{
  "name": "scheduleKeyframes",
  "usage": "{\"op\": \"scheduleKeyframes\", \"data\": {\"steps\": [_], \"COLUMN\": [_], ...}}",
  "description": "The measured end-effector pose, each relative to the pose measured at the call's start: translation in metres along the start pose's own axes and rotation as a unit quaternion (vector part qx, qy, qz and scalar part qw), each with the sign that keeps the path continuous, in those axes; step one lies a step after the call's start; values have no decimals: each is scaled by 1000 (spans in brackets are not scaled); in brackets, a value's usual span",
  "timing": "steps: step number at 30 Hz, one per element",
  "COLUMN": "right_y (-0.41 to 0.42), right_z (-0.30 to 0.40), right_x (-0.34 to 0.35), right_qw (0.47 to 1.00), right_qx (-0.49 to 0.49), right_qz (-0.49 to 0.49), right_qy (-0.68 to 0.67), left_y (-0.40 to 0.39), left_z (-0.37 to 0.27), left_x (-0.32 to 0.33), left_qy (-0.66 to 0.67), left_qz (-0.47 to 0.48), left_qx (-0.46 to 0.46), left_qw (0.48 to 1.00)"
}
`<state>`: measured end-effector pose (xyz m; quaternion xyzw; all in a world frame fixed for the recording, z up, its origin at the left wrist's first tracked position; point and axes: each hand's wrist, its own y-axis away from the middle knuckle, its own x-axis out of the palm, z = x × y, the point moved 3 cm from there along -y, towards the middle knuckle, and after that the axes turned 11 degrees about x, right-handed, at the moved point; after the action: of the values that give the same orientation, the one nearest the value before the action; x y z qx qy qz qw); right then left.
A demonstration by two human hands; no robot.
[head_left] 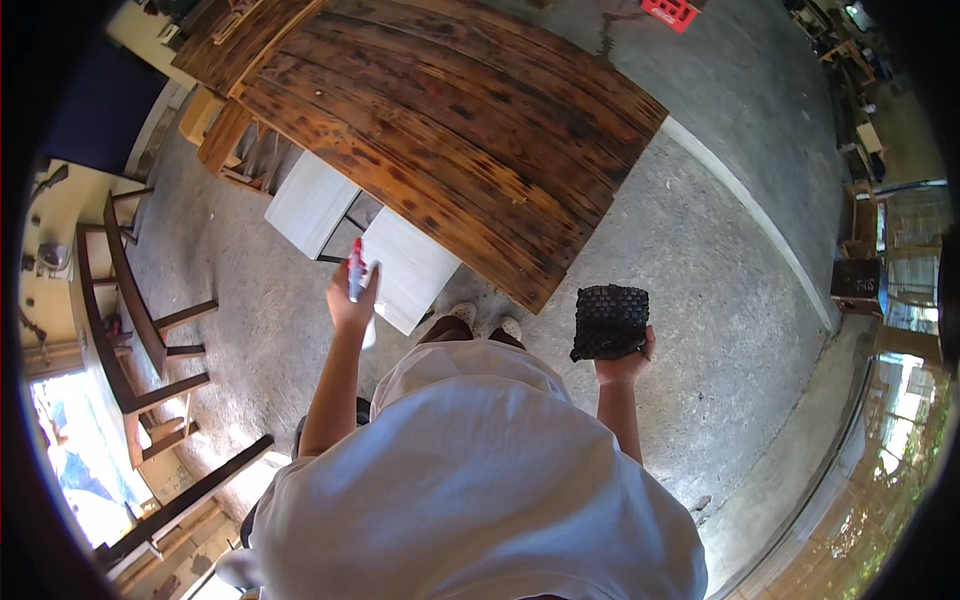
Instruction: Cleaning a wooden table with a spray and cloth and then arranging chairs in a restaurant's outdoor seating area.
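My left hand point(351, 300) is closed around a spray bottle point(355, 271) with a red and white trigger head, held above the grey floor beside a small white-topped table. The bottle's pale lower part shows under the hand. On the right, my right hand point(624, 364) grips a black woven item point(612, 321), perhaps a pouch or folded mat, from below; most of the fingers are hidden beneath it. In front of me stands a large brown plank table point(450, 135) with dark blotches. Both hands are apart from its top.
Two small white tabletops point(409, 266) on dark metal frames jut from under the plank table's near edge. Brown wooden bench frames point(124, 300) stand at the left. A red crate point(671, 12) sits on the floor at the far right, and a dark box point(856, 286) is by the right wall.
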<state>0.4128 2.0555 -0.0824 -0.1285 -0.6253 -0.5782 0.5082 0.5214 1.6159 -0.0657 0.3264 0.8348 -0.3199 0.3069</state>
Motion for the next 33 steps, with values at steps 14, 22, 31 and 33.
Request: {"op": "scheduleKeyframes", "data": {"steps": [14,22,31,33], "right_y": [-63,-134,-47,-11], "right_z": [-47,-155,-150,-144], "right_x": [104,157,137,133], "right_qw": [962,486,622,613], "right_qx": [-4,-343,-7,11], "right_qz": [169,138,428,412], "right_qy": [213,792,655,674], "left_y": [22,24,9,8], "left_z": [-95,-130,-159,-182], "left_x": [14,0,-2,-1], "left_qy": [207,253,300,292], "left_qz": [202,144,139,139], "left_qx": [-9,72,-8,-1], "left_qw": [957,954,944,946]}}
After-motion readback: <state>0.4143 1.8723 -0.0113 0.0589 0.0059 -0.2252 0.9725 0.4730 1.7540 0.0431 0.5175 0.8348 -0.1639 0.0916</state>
